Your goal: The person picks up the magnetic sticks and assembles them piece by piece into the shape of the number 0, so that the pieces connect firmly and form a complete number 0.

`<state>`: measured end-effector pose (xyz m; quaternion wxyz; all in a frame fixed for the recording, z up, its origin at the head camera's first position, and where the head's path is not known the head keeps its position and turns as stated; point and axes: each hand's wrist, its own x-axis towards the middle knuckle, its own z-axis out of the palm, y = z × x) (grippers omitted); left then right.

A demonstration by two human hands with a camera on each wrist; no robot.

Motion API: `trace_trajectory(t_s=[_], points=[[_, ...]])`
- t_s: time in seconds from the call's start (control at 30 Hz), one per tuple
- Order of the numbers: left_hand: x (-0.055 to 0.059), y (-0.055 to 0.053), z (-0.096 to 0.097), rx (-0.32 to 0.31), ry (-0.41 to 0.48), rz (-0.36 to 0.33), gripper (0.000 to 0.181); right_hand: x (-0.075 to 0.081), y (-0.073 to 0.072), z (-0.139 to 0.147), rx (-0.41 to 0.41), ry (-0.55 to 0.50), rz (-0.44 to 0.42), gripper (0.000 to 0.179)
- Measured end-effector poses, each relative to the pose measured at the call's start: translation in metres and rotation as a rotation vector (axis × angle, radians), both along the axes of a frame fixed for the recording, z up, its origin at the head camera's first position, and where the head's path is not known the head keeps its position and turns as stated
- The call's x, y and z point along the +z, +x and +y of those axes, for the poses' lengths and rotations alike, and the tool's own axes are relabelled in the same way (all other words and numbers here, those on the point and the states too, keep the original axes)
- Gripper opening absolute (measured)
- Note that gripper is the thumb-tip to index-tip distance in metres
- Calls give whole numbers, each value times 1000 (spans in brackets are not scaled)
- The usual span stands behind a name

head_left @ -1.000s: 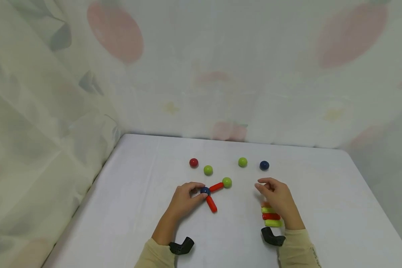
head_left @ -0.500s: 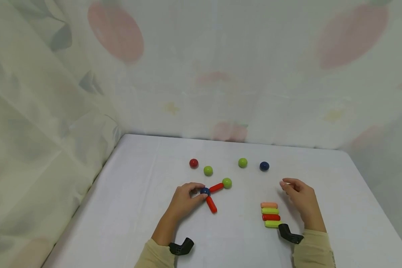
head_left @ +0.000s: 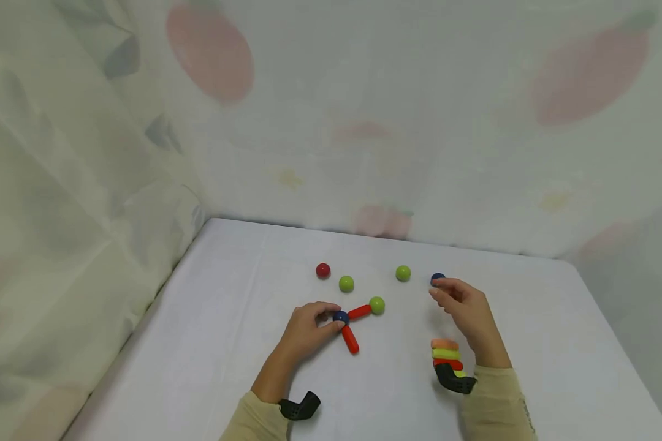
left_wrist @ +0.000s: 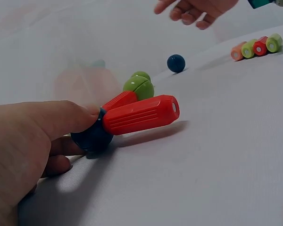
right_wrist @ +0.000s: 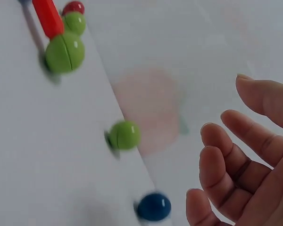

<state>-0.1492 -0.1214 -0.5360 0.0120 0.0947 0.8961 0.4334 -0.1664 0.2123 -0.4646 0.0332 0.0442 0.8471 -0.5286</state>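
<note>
Between thumb and fingers my left hand (head_left: 306,331) pinches a blue ball (left_wrist: 95,136) at the left end of a joined piece. Two red rods stick out from that ball: one red rod (head_left: 350,339) points toward me with a free end, the other red rod (head_left: 360,312) runs to a green ball (head_left: 377,305). My right hand (head_left: 467,309) hovers above the table with relaxed, slightly bent fingers and holds nothing. In the head view its fingertips overlap the loose blue ball (right_wrist: 154,206); the right wrist view shows them apart from it.
A loose red ball (head_left: 322,271), a green ball (head_left: 346,283) and another green ball (head_left: 403,273) lie toward the back of the white table (head_left: 243,294). A row of orange, yellow-green and red rods (head_left: 445,354) lies below my right hand, partly covered by the wrist camera.
My right hand moved right, off the rods, then back left and farther forward toward the loose blue ball. The left hand keeps its pinch on the joined piece. The head view shifted slightly.
</note>
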Motion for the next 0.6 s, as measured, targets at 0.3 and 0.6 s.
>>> trace_trajectory(t_s=[0.3,0.6], points=[[1,-1,-3,-9,48,-45,27,-6,-39,-52,-137,-186,22,43],[1,-1,-3,-9,55,-46,27,-39,-61,-69,-321,-260,-67,54]])
